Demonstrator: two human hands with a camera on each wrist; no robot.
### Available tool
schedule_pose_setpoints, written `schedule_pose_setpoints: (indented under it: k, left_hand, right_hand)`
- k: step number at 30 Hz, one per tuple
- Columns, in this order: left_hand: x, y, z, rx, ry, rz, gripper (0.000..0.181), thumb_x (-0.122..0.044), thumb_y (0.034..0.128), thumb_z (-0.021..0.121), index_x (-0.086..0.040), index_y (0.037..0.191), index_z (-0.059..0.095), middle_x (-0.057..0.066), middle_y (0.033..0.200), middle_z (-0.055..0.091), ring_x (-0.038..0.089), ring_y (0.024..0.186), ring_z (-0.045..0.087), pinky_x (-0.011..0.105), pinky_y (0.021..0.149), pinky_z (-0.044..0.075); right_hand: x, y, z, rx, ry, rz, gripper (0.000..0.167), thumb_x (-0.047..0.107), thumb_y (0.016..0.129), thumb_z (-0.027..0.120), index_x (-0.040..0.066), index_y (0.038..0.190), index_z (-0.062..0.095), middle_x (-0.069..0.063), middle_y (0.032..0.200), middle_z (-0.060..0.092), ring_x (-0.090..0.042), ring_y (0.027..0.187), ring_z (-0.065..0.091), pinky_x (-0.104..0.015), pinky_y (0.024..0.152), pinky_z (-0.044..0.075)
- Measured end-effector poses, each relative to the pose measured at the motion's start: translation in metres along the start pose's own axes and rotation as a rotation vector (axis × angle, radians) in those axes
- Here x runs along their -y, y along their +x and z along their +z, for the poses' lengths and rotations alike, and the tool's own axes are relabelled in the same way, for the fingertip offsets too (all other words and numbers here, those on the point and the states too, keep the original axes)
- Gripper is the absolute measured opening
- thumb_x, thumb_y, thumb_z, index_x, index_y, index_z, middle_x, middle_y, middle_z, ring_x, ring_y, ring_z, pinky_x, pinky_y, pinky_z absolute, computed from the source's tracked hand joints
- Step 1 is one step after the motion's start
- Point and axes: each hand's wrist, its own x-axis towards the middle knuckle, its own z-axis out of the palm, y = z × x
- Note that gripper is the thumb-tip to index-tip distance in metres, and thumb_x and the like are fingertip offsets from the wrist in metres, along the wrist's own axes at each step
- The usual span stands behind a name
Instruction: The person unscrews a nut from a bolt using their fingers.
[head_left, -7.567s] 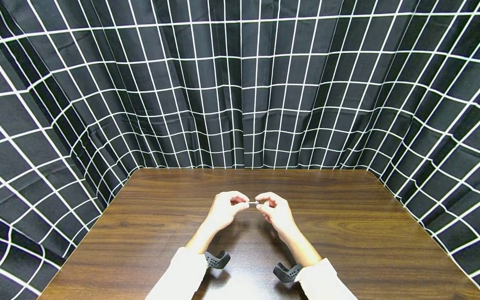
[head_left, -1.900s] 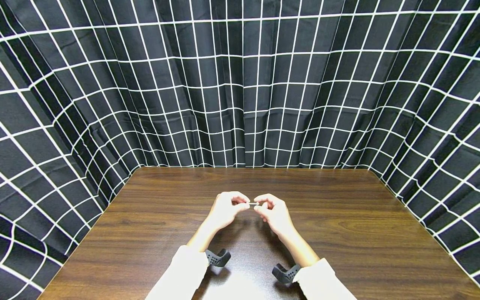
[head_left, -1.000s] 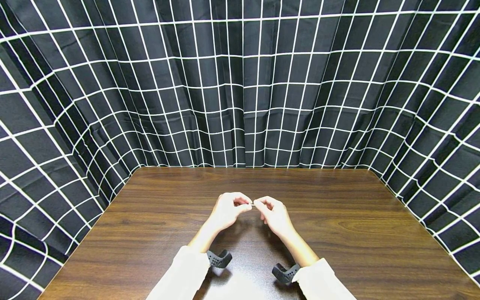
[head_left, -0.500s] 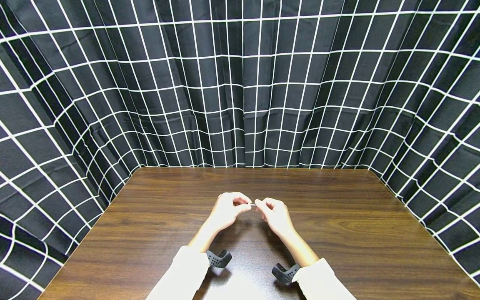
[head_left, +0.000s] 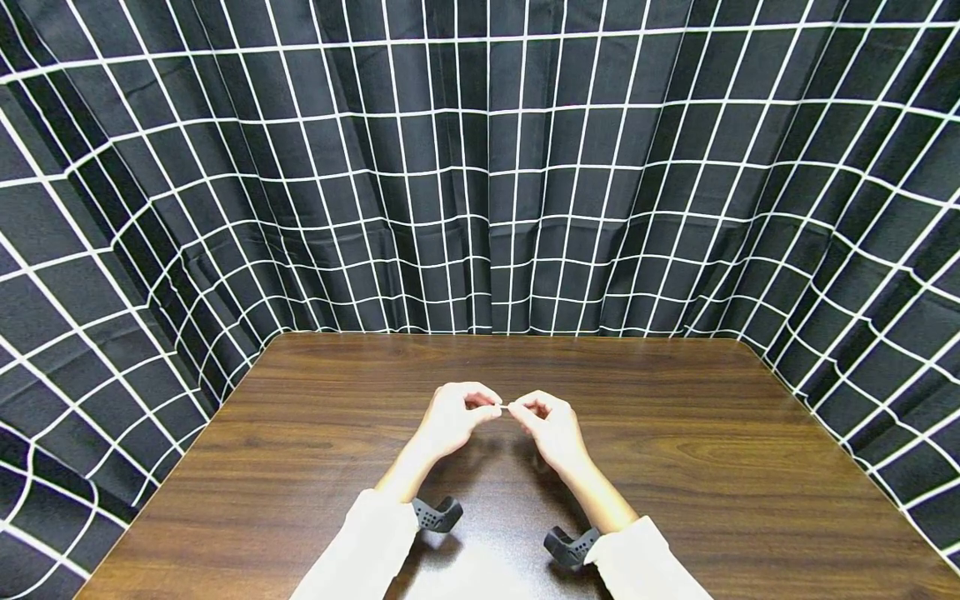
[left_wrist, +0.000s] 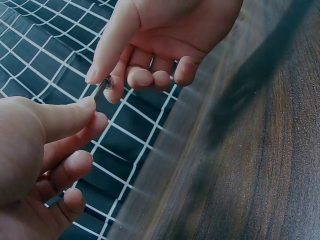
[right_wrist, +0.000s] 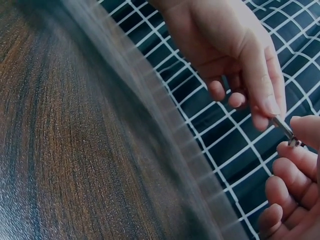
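Note:
A thin metal bolt [head_left: 504, 407] is held level above the table between both hands. My left hand [head_left: 450, 421] pinches one end between thumb and index finger, its other fingers loosely curled. In the left wrist view the bolt [left_wrist: 101, 89] has a small nut-like piece [left_wrist: 109, 81] at its far end. My right hand [head_left: 552, 429] has thumb and index fingertips around that piece. The right wrist view also shows the nut-like piece [right_wrist: 294, 142] at the right fingertips, partly hidden. Whether it turns on the bolt cannot be seen.
The brown wood-grain table [head_left: 337, 375] lies under both hands. A black curtain with a white grid [head_left: 480, 167] surrounds its back and sides. Dark wrist-worn mounts sit on the left wrist [head_left: 437, 515] and right wrist [head_left: 572, 547].
My right fingertips have shifted over the nut-like piece, alternately spreading and closing, and now cover it in the head view. Less of the bolt shows between the hands. My left hand has barely moved.

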Motion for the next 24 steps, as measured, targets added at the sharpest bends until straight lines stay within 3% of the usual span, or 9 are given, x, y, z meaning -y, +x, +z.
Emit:
schedule_pose_setpoints:
  k: [5, 14, 24]
  left_hand:
    - [0.001, 0.001, -0.001, 0.000, 0.005, 0.003, 0.007, -0.014, 0.0829, 0.075, -0.015, 0.089, 0.072, -0.010, 0.078, 0.071, 0.004, 0.069, 0.062, 0.025, 0.065, 0.048]
    - [-0.003, 0.001, -0.004, 0.000, -0.008, 0.003, 0.006, -0.015, 0.0841, 0.075, -0.014, 0.090, 0.073, -0.009, 0.078, 0.071, 0.005, 0.070, 0.063, 0.026, 0.066, 0.049]
    - [-0.002, 0.001, -0.003, -0.002, -0.013, -0.016, 0.006, -0.017, 0.0836, 0.075, -0.016, 0.089, 0.072, -0.012, 0.077, 0.070, 0.003, 0.071, 0.063, 0.026, 0.067, 0.049]
  right_hand:
    - [0.015, -0.005, -0.003, 0.017, 0.027, -0.030, 0.011, -0.002, 0.083, 0.069, -0.009, 0.091, 0.066, 0.000, 0.062, 0.051, -0.004, 0.054, 0.043, -0.020, 0.052, 0.034]
    - [0.009, -0.004, -0.003, 0.019, 0.072, -0.112, 0.019, -0.009, 0.079, 0.069, -0.012, 0.097, 0.064, -0.004, 0.065, 0.054, -0.008, 0.058, 0.045, -0.021, 0.054, 0.034]
    - [0.008, -0.003, -0.002, 0.023, 0.118, -0.142, 0.021, -0.013, 0.079, 0.067, -0.014, 0.099, 0.063, -0.007, 0.066, 0.055, -0.014, 0.061, 0.048, -0.020, 0.057, 0.038]
